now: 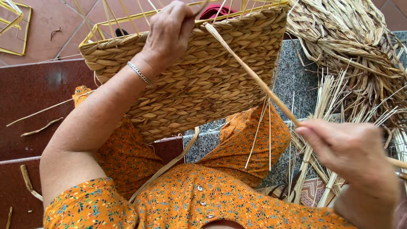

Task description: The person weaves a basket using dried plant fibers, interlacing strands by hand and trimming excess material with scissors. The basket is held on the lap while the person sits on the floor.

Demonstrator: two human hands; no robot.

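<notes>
Stone steps; hands gripping basket, strand

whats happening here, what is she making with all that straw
A person in an orange flowered garment is weaving a basket of braided dried fibre over a yellow wire frame. The left hand grips the basket's top rim, while the right hand pulls a long strand taut from it. Loose dried stalks lie piled alongside.

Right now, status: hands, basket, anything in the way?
Left hand grips basket rim. Right hand pulls strand taut from the weave. Loose straw piled beside, nothing blocking.
</notes>
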